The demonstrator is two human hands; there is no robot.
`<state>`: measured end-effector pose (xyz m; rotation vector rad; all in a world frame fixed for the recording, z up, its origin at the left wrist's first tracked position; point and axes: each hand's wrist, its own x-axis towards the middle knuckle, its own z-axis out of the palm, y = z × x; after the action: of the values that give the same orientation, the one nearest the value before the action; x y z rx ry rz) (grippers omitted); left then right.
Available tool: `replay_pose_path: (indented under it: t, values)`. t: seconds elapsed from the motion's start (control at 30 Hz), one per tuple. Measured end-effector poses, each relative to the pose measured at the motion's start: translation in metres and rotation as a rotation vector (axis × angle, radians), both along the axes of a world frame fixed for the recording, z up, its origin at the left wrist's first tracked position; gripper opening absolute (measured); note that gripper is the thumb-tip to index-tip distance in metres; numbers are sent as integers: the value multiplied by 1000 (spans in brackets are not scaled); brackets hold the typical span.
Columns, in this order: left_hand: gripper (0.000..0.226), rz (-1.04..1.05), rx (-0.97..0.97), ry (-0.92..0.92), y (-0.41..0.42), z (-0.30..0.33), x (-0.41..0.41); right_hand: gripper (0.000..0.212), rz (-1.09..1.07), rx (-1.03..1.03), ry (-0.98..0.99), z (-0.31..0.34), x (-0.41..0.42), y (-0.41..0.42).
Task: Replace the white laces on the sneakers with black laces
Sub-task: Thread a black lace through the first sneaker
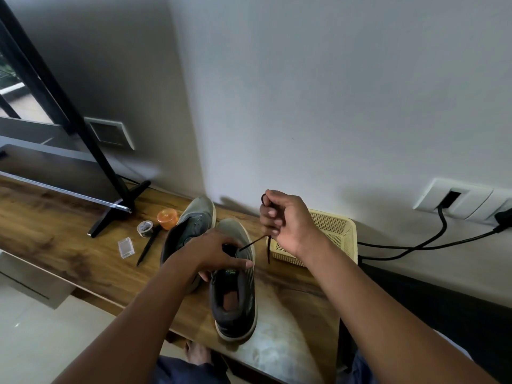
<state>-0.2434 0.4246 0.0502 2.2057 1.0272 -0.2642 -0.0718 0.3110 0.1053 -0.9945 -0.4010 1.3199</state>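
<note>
**Black lace pulled up and right, left hand pinning the shoe**

Forearms fill the bottom of the shot, both reaching in toward the near sneaker (235,275), which sits on the tabletop (69,231) with its heel toward the camera and toe pointing to about 12 o'clock. So the shoe's long axis runs pretty much straight away from the person.

Left hand (213,253) is spread over the tongue area, fingers curled round the upper and holding the shoe down. Right hand (285,220) is up at roughly 1 o'clock from the eyelets, fist closed on the black lace (250,243), with a small loop poking out the top of the fist and a tail dangling below it.

What matters here: the lace runs taut from the eyelets out toward 2 o'clock into the right fist, so it's angled across the shoe, not along it. My guess is that the next pull goes along that same line, and the right hand is the one placed to do it.

Second sneaker (194,217) sits just beside the first at about 11 o'clock. Can't spot any white lace anywhere, and can't tell how many eyelets are threaded since the left hand covers them.
</note>
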Motion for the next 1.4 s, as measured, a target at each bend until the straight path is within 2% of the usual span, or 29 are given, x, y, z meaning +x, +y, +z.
replay_pose_path:
  t: [0.07, 0.17, 0.3, 0.43, 0.63, 0.77, 1.1, 1.23, 1.3, 1.4]
  values:
    - [77, 27, -61, -12, 0, 1, -1, 32, 23, -139, -207, 7, 8, -3]
    - [76, 30, -78, -6, 0, 1, 0, 29, 23, -271, -676, 22, 23, -7]
    - [77, 42, -79, -8, 0, 1, 0, 10, 39, -519, -1280, 20, 36, -16]
    - [78, 67, -115, 22, 1, 3, 0, 11, 80, -680, -1585, 22, 45, -28]
    - [78, 92, -146, 51, 1, 4, 2, 13, 42, -821, -1655, 44, 58, -51]
    - [79, 98, -166, 71, 3, 3, 2, 17, -54, -811, -1654, 54, 61, -66]
    - [77, 110, -78, 125, -4, 2, 6, 40, -261, -541, -1696, 83, 33, -74]
    - [77, 101, -38, 144, -11, 5, 9, 47, -461, -415, -1750, 96, 21, -72]
    - [77, 86, -20, 144, -13, 5, 12, 46, -554, -353, -1793, 101, 15, -71]
    - [75, 22, 60, 181, -19, 5, 15, 31, -608, -293, -1855, 105, 9, -72]
